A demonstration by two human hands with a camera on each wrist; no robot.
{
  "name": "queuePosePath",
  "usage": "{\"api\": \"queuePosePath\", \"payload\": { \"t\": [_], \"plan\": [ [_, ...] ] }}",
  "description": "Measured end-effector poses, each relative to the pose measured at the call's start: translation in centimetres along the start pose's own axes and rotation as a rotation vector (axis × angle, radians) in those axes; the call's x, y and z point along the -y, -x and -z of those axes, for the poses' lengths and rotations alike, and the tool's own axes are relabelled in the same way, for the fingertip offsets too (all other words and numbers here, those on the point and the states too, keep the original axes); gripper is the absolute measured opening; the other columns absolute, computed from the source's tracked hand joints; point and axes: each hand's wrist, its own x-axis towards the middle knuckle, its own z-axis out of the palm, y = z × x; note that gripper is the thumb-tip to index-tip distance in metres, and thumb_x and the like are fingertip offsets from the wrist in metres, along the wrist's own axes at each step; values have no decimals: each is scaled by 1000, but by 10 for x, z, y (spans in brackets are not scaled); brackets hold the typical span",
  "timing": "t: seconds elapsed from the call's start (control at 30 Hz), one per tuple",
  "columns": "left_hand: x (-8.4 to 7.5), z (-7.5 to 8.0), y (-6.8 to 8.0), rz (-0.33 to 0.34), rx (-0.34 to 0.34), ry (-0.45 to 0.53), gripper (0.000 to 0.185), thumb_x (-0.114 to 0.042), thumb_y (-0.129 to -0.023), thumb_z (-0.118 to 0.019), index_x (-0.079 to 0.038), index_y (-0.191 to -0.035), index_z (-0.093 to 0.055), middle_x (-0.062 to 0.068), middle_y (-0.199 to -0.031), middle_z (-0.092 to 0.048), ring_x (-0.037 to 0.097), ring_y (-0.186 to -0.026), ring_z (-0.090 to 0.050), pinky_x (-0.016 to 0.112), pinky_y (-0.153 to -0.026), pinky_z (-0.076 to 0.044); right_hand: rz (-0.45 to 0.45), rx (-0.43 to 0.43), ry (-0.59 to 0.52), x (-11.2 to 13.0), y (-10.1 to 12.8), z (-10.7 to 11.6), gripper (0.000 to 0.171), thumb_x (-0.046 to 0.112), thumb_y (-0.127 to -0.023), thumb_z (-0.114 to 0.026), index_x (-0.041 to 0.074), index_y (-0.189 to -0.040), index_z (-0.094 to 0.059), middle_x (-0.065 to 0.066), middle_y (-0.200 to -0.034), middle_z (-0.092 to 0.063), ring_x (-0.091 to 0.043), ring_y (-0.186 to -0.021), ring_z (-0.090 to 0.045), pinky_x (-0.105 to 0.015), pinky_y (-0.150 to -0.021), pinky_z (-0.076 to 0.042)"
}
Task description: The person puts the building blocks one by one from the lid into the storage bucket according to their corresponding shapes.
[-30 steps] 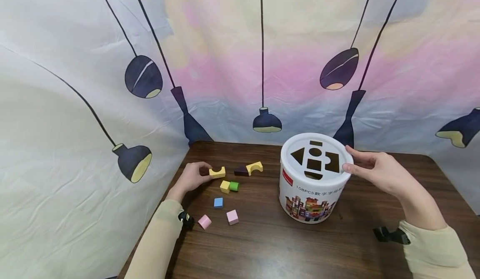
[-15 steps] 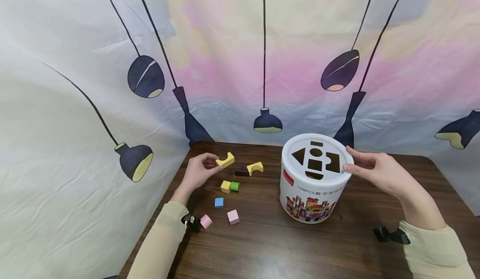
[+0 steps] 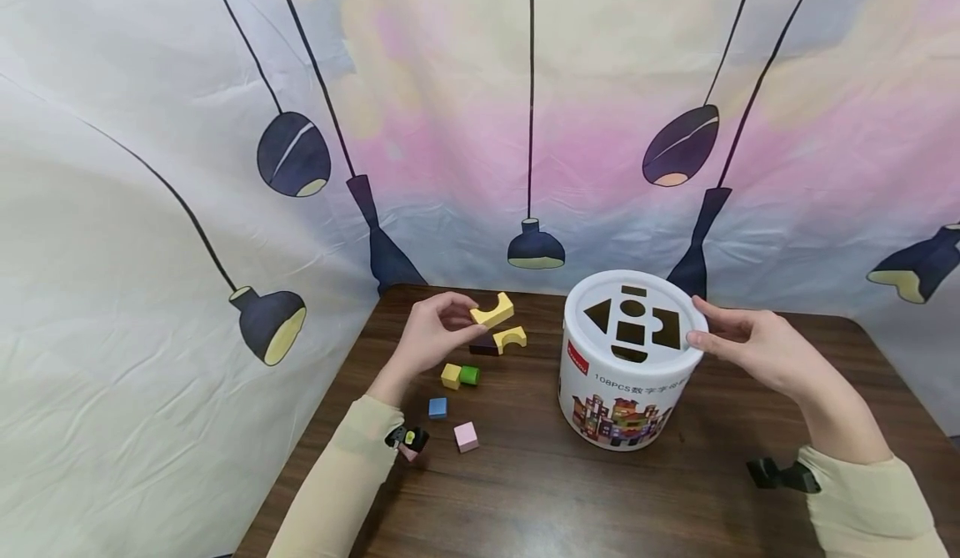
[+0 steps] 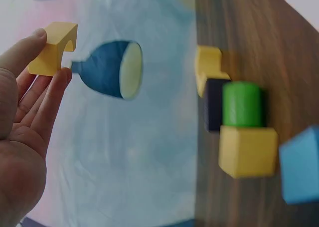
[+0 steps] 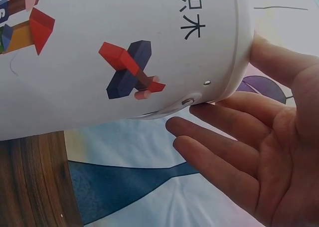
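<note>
The first yellow arch block is in the air above the counter, nearer its far edge than its near one, with the curved notch upward. The left hand pinches one end of it between thumb and fingers. Below lie a dark block and the second yellow arch block; nearer to the left edge, a yellow cube touches a green cylinder. The bucket stands upright right of these, its lid cut with shapes. The right hand has its fingers spread, thumb and forefinger touching the lid's rim. I judge that the step in hand is carrying the block; a move to the notched cutout would call for turning the block to match it, while the right hand steadies the bucket.
</note>
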Motion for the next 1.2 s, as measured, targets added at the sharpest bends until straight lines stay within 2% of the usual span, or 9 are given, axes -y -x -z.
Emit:
{"api": "queuePosePath", "payload": {
  "t": [0.13,0.2,0.37,0.43,0.5,0.63,0.8,1.03,1.2],
  "plan": [
    [-20,-10,-8,-38,25,42,31,-7,-87,-91,-7,-115,-77,7,-112,-75,20,-94,-78,34,-79,-64,-8,0,5,0,0,0,79,50,-102,-72,10,-163,-43,-30,-147,-57,-54,-133,-57,-70,-99,-51],
    [-31,-15,-12,-60,41,59,32,-7,-87,-91,-5,-116,-76,7,-112,-75,20,-95,-78,34,-81,-64,-10,0,4,0,0,0,79,50,-102,-72,10,-163,-43,-31,-148,-56,-54,-133,-57,-70,-99,-51],
    [-65,-34,-26,-179,72,96,33,-4,-87,-90,3,-116,-74,9,-111,-74,18,-94,-78,33,-83,-64,6,-7,0,0,0,0,78,49,-102,-72,9,-163,-44,-29,-145,-59,-52,-131,-59,-68,-98,-52],
    [-79,-44,-31,-222,83,113,32,-4,-87,-90,2,-114,-74,9,-110,-74,17,-93,-77,33,-83,-64,10,-8,-3,-1,-1,0,77,49,-103,-72,9,-162,-44,-29,-144,-60,-51,-130,-60,-67,-98,-53],
    [-93,-56,-36,-236,94,130,31,-4,-87,-90,0,-113,-74,9,-109,-74,15,-92,-77,33,-82,-64,13,-9,-6,-1,0,0,77,48,-103,-73,9,-162,-45,-28,-144,-61,-51,-130,-60,-67,-98,-52],
    [-116,-82,-43,-222,105,114,30,-5,-87,-91,-1,-111,-74,9,-104,-75,10,-88,-76,29,-80,-63,10,-7,-10,-2,0,-1,77,49,-102,-72,9,-162,-45,-30,-146,-58,-53,-132,-58,-68,-98,-52],
    [-136,-115,-52,-173,127,41,29,-11,-88,-91,-2,-111,-75,6,-100,-76,1,-83,-72,20,-76,-61,2,-1,-11,-2,-1,-1,78,50,-103,-71,8,-163,-43,-31,-148,-56,-52,-132,-58,-67,-97,-53],
    [-147,-151,-61,-136,163,-112,29,-22,-91,-90,-7,-110,-76,-3,-95,-72,-7,-79,-63,10,-72,-54,-10,14,-6,-2,-1,-1,80,51,-104,-69,8,-164,-40,-34,-151,-51,-54,-131,-58,-67,-95,-55],
    [-152,-166,-61,-139,136,-212,28,-27,-91,-90,-11,-109,-76,-8,-91,-71,-8,-77,-59,7,-70,-49,-7,9,4,-1,0,-1,79,52,-104,-69,9,-164,-41,-34,-150,-52,-54,-130,-59,-67,-95,-55]
  ]
}}
